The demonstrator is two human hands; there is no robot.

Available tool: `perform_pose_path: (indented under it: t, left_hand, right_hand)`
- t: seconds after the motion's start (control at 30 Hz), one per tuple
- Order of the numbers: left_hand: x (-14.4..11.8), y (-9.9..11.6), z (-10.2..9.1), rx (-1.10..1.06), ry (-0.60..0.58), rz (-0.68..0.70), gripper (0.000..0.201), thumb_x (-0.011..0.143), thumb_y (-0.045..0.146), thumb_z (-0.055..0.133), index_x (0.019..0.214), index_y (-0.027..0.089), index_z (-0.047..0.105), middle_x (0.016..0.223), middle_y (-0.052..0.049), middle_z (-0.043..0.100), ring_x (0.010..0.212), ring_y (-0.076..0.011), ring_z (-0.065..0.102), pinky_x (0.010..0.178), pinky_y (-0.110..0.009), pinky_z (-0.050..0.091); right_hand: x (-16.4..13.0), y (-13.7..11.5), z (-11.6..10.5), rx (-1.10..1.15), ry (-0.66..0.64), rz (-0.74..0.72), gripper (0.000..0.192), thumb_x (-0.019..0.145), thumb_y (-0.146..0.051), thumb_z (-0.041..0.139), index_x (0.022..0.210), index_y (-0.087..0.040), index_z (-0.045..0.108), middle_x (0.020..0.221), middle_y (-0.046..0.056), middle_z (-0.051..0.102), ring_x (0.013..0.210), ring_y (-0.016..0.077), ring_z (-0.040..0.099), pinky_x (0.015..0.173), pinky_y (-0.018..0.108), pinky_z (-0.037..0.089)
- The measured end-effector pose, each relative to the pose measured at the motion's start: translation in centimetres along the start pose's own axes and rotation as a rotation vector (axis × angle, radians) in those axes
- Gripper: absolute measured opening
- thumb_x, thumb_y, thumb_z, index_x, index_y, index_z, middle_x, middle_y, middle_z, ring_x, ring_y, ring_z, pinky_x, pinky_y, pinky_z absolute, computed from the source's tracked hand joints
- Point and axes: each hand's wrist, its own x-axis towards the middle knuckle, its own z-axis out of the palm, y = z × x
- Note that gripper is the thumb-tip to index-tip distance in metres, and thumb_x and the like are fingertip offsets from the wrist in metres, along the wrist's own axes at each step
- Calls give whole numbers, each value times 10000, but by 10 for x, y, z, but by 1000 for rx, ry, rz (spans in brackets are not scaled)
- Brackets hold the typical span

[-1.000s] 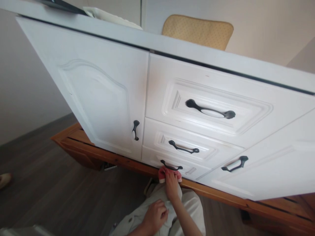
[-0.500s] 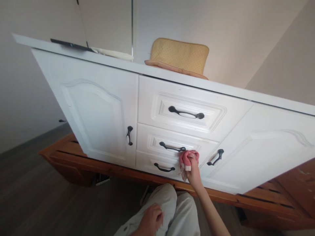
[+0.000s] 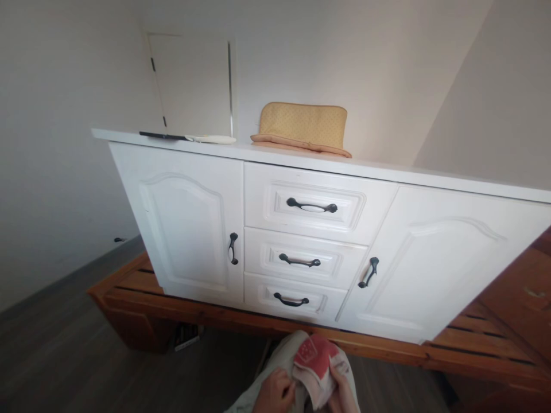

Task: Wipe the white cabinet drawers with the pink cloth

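Note:
My right hand point(image 3: 341, 390) grips a red-and-white cloth point(image 3: 317, 357) at its right side, above my lap. The cloth hangs partly unfolded, with a pale pattern on its red part and a whitish lower flap. Beside the cloth's left edge is my left hand point(image 3: 275, 391), its fingers curled in and no object visible in them. Beyond both hands stands a white cabinet point(image 3: 189, 229) whose drawers and doors are closed. Its lowest drawer handle point(image 3: 291, 300) is the one nearest the cloth.
The cabinet rests on a slatted wooden bench point(image 3: 129, 298). On its top are a yellow dotted padded item point(image 3: 303, 123) leaning on the wall, a flat dark object point(image 3: 161, 135) and a whitish one point(image 3: 210, 139). A book-like item point(image 3: 188, 335) lies under the bench.
My right hand has drawn the cloth back from the drawer fronts to my lap, where it hangs more spread out. My left hand is now beside it. The view has shifted, showing more wall.

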Motion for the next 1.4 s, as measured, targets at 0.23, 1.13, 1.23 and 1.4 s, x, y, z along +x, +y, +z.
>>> perform_pose_path:
  t: [0.23, 1.13, 1.23, 1.4]
  left_hand:
    - [-1, 11, -4, 32, 12, -9, 396, 925, 445, 442, 681, 227, 664, 885, -68, 690, 958, -242, 641, 922, -398, 492]
    - [113, 205, -229, 140, 717, 492, 163, 985, 297, 579, 1116, 217, 635, 1125, -81, 660, 1131, -271, 538, 1016, -455, 479]
    - [108, 206, -227, 132, 729, 472, 107, 990, 281, 568, 1044, 222, 640, 1062, -67, 669, 1072, -259, 541, 970, -436, 488]
    - [51, 211, -211, 112, 763, 460, 149, 1015, 245, 496, 1001, 227, 643, 994, -54, 677, 979, -238, 552, 912, -413, 487]
  right_hand:
    - [6, 12, -36, 82, -63, 63, 445, 485, -514, 924, 838, -274, 801, 1052, 97, 814, 1192, 401, 691, 1033, 590, 556]
    - [4, 8, -38, 51, -84, -50, 578, 523, -304, 962, 1049, -165, 766, 1014, 120, 815, 1070, 335, 747, 999, 549, 561]
    - [4, 8, -38, 49, -97, -41, 547, 545, -324, 955, 1036, -165, 774, 1022, 132, 812, 1103, 343, 737, 998, 538, 563]
    - [5, 6, -43, 56, -95, -34, 536, 547, -323, 955, 1029, -166, 780, 1034, 135, 812, 1088, 335, 742, 1010, 529, 559]
